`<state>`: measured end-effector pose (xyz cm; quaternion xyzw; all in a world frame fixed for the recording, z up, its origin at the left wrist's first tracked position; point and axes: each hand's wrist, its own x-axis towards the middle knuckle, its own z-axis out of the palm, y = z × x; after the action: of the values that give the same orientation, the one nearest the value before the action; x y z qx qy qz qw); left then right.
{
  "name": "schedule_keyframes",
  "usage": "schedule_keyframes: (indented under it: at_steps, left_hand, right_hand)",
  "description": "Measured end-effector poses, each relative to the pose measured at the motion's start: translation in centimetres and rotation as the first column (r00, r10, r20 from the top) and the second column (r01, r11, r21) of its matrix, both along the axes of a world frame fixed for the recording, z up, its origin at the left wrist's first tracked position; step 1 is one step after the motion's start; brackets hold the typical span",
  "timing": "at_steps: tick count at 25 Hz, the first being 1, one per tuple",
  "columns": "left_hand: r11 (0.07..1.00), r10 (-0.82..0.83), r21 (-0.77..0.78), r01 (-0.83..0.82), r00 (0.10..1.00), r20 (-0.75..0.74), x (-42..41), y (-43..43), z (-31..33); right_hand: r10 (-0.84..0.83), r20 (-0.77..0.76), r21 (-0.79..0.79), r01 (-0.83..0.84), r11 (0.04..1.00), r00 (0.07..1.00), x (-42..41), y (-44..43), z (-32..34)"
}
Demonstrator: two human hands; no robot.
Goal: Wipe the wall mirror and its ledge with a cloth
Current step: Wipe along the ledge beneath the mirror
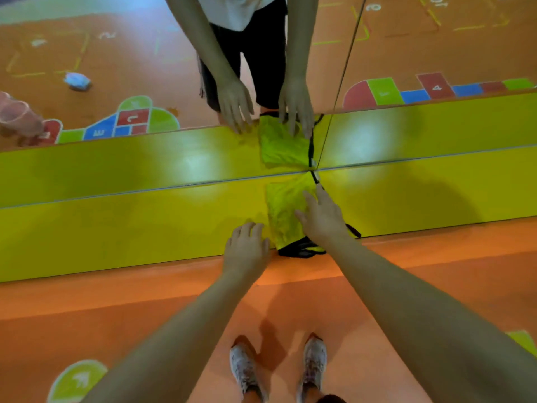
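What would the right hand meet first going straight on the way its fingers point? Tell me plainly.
Likely the mirror, at its bottom edge just ahead. The right hand rests on the yellow cloth on the ledge.

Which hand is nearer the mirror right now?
Right. The right hand lies flat on the cloth, its fingertips almost at the mirror. The left hand sits farther back, at the front edge of the ledge, beside the cloth.

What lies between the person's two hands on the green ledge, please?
In the head view, the yellow cloth lies between the left hand and the right hand, spread on the ledge.
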<state>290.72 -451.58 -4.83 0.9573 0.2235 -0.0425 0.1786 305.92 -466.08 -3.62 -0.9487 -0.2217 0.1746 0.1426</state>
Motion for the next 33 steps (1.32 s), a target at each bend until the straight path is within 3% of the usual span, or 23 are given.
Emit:
schedule_keyframes:
  at_steps: [3, 6, 10, 13, 20, 24, 33]
  left_hand:
    - [0.990, -0.093, 0.126, 0.069, 0.977, 0.191, -1.6, 0.6, -3.1]
    - [0.984, -0.128, 0.155, 0.088, 0.954, 0.271, -1.7, 0.0, -4.8]
    - [0.982, -0.168, 0.143, 0.126, 0.926, 0.338, -0.7, -0.7, -5.2]
    - [0.969, -0.222, 0.183, 0.165, 0.908, 0.355, -0.1, -0.1, -5.2]
    - [0.966, -0.189, 0.231, 0.117, 0.928, 0.320, -1.2, 0.3, -7.7]
    - [0.947, -0.251, 0.279, 0.162, 0.912, 0.324, -2.6, 0.6, -8.5]
    - [0.947, -0.123, 0.321, 0.014, 0.939, 0.321, -9.4, 9.9, -8.5]
  right_hand:
    - [0.106, 0.069, 0.016, -0.107, 0.994, 0.992, -0.6, 1.6, -2.8]
    - [0.240, 0.094, -0.073, -0.234, 0.970, 0.966, -0.8, 3.6, -4.5]
    - [0.162, 0.120, -0.087, -0.152, 0.984, 0.979, 0.2, 1.9, -5.6]
    - [0.077, 0.130, -0.089, -0.066, 0.994, 0.989, 2.5, 0.2, -5.4]
    - [0.072, 0.121, -0.174, -0.050, 0.983, 0.990, 5.0, 1.3, -5.7]
    - [0.032, 0.132, -0.203, -0.005, 0.979, 0.991, 5.0, 2.7, -5.7]
    - [-0.045, 0.145, -0.227, 0.078, 0.971, 0.988, 0.3, 10.0, -5.8]
